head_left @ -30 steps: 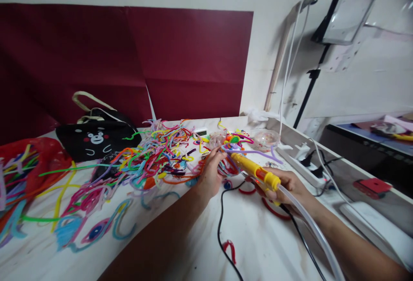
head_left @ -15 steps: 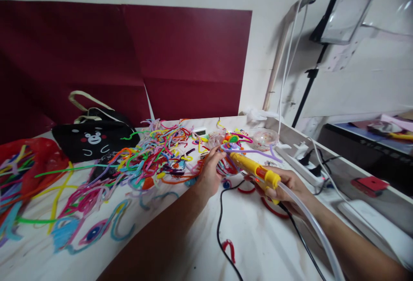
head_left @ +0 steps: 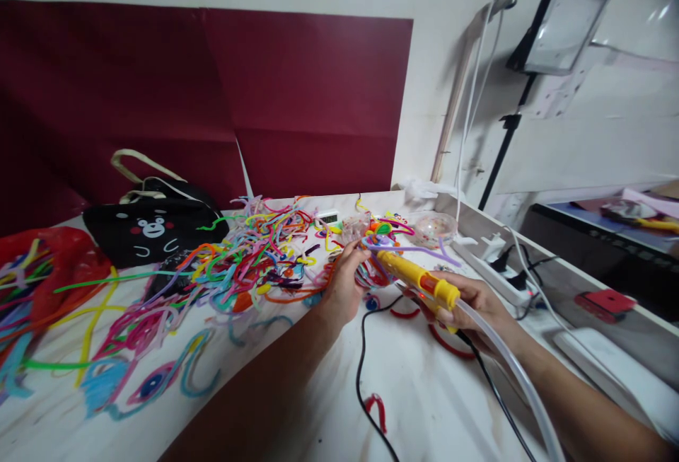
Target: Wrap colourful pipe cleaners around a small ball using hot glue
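My right hand (head_left: 472, 299) is wrapped round a yellow hot glue gun (head_left: 416, 278), its nozzle pointing left toward my other hand. A long translucent glue stick (head_left: 509, 359) runs out of the gun's rear, and a black cord hangs below. My left hand (head_left: 344, 281) is closed, thumb and fingers pinching a purple pipe cleaner (head_left: 414, 250) right by the nozzle. Its far end stretches to the right above the gun. Whatever else lies between those fingertips is hidden.
A tangled heap of coloured pipe cleaners (head_left: 265, 250) covers the table's left and middle. Behind it stands a black bag (head_left: 153, 228), beside a red plastic bag (head_left: 74, 264). A clear round container (head_left: 433, 227) and a power strip (head_left: 503, 274) are at the right. A red pipe cleaner piece (head_left: 378, 411) lies in front.
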The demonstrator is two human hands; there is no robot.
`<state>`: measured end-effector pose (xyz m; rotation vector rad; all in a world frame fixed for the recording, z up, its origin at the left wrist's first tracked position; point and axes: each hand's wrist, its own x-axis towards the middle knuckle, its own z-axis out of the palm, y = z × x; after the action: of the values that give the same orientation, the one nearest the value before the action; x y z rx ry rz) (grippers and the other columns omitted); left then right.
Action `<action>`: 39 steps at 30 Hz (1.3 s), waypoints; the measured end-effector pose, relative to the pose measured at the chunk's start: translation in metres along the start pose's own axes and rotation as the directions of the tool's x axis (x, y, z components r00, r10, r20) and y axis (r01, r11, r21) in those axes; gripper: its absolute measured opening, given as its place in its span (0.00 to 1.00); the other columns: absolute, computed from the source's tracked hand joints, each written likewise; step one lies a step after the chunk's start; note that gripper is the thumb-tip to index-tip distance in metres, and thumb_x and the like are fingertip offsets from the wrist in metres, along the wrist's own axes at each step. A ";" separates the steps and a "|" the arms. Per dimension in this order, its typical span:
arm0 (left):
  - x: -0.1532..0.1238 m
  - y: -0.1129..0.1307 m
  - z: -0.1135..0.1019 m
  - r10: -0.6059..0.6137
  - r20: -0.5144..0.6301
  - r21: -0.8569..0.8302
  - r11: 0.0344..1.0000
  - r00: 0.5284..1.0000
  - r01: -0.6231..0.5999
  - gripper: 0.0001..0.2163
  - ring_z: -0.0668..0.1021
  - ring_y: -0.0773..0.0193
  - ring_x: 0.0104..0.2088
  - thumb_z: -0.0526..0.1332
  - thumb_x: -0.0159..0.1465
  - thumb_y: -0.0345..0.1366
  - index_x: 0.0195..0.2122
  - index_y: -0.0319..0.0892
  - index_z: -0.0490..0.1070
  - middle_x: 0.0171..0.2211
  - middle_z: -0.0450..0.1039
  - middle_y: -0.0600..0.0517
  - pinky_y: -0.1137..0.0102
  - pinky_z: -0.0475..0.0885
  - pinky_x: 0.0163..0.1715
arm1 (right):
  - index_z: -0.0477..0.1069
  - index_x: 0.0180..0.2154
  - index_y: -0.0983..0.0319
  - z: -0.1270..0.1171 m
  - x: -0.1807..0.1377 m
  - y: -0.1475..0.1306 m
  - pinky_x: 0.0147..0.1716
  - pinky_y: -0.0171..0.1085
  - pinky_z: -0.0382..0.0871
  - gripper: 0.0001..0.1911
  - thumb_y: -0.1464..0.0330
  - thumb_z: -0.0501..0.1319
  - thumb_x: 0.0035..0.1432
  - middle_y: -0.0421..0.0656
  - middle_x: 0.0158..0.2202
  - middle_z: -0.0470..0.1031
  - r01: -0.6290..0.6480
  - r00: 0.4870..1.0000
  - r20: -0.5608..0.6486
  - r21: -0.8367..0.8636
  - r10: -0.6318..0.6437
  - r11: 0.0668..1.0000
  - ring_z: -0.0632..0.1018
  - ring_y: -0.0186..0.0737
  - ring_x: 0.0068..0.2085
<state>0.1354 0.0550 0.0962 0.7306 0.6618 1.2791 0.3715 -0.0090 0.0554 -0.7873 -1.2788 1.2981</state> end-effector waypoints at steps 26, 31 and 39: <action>-0.001 0.003 0.002 -0.010 0.000 0.006 1.000 1.000 0.010 0.33 0.91 0.47 0.51 0.79 0.54 0.37 0.63 0.48 0.80 0.50 0.90 0.48 0.64 0.84 0.42 | 0.93 0.54 0.50 0.001 -0.004 -0.003 0.30 0.41 0.78 0.31 0.53 0.91 0.49 0.48 0.40 0.92 -0.023 1.000 0.015 0.013 0.023 1.000 0.84 0.47 0.32; 0.000 0.001 0.001 -0.001 0.011 0.018 1.000 1.000 0.000 0.31 0.90 0.48 0.50 0.79 0.55 0.37 0.62 0.47 0.81 0.49 0.90 0.47 0.66 0.84 0.41 | 0.92 0.57 0.54 0.001 -0.005 -0.005 0.31 0.38 0.77 0.36 0.53 0.91 0.49 0.52 0.44 0.93 -0.046 0.999 0.015 0.006 0.046 0.999 0.85 0.46 0.33; 0.002 -0.001 -0.001 0.004 -0.017 0.017 1.000 1.000 -0.004 0.31 0.90 0.49 0.49 0.80 0.55 0.38 0.61 0.50 0.80 0.48 0.88 0.50 0.66 0.83 0.42 | 0.89 0.58 0.52 0.009 -0.006 -0.011 0.31 0.41 0.79 0.36 0.56 0.91 0.48 0.49 0.40 0.92 -0.010 1.000 0.003 0.000 0.010 1.000 0.85 0.49 0.32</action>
<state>0.1358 0.0566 0.0948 0.7362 0.6856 1.2857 0.3667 -0.0187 0.0658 -0.7935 -1.2785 1.3078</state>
